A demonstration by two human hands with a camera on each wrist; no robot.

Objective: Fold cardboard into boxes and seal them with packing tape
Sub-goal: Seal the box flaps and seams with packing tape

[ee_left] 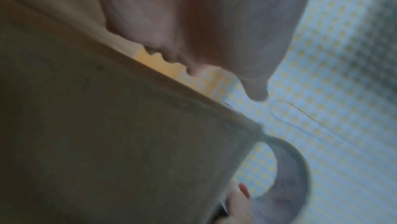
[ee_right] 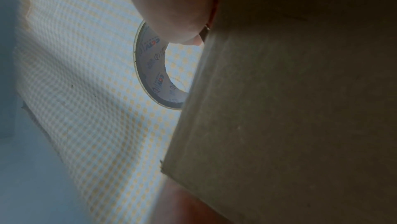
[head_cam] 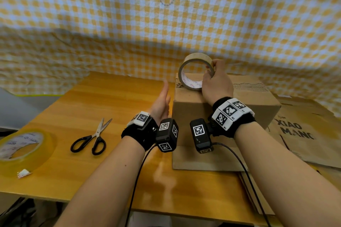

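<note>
My right hand [head_cam: 215, 81] is gripping the tape roll [head_cam: 195, 71] on the box [head_cam: 221, 108]; my left hand [head_cam: 162, 103] is hovering flat-fingered beside it. Scissors [head_cam: 92, 138] and 1 clear roll [head_cam: 24, 145] are lying left on the counter [head_cam: 103, 97].

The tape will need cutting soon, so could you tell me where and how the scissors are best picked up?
Take the scissors by the black loop handles, which lie nearest the table's front edge, coming from above with the free left hand. They lie flat, with the slightly open blades pointing away.
</note>
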